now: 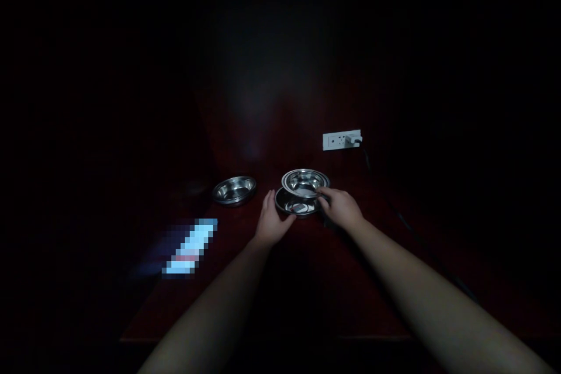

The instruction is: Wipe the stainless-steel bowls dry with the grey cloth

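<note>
A shiny stainless steel bowl, with more than one rim line round its edge, is tilted over the back part of a lower steel dish. My right hand pinches the bowl's right front rim between thumb and fingers. The left side of the lower dish is held by my left hand, its fingers along the rim and its thumb at the front edge. Whether the bowl rests on the dish or hangs just above it, I cannot tell. To the left, another steel bowl sits, apparently stacked on one or more others.
A dark red table carries the dishes. Left of my arms a bright, pixelated screen-like shape glows. Behind, on the right, a white wall socket has a plug in it, and a dark cable runs down the right side.
</note>
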Demonstrator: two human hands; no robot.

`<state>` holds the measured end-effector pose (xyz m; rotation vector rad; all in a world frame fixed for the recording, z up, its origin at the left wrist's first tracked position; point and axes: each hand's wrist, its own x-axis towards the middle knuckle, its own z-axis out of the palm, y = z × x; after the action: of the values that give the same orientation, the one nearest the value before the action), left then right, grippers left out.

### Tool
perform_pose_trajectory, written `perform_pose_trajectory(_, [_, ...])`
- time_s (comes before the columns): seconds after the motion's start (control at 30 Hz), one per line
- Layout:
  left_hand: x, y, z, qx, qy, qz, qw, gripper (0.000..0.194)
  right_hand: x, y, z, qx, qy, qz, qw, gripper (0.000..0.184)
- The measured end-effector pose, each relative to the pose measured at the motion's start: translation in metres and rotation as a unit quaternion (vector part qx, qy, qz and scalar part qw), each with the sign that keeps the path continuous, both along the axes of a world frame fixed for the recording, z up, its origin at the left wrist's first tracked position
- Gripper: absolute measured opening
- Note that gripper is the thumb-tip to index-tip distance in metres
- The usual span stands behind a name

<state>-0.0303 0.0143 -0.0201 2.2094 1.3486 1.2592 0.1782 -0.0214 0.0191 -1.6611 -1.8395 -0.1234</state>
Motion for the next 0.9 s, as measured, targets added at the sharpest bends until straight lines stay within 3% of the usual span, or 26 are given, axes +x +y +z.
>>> perform_pose_trajectory(0.13, [0.002,0.001,-0.002,-0.026,-0.018,-0.017,0.999,0.095,-0.01,-0.004,-0.002,-0.004,-0.021,0.029,0.999,0.031])
perform_pose_trajectory(0.3, [0.003,-0.003,0.003,-0.042,-0.028,-0.018,0.999,0.1,-0.011,-0.004,-0.003,-0.043,-0.042,0.015,0.998,0.032])
perform_pose_trajectory(0.53, [0.004,0.0,0.004,-0.022,0.022,-0.012,0.999,0.079,-0.008,-0.002,-0.002,-0.06,-0.058,0.034,0.996,0.035])
perform_pose_trajectory(0.9, [0.004,0.001,0.003,-0.036,0.044,-0.005,0.998,0.07,0.003,0.0,0.003,-0.078,-0.072,0.086,0.991,0.043])
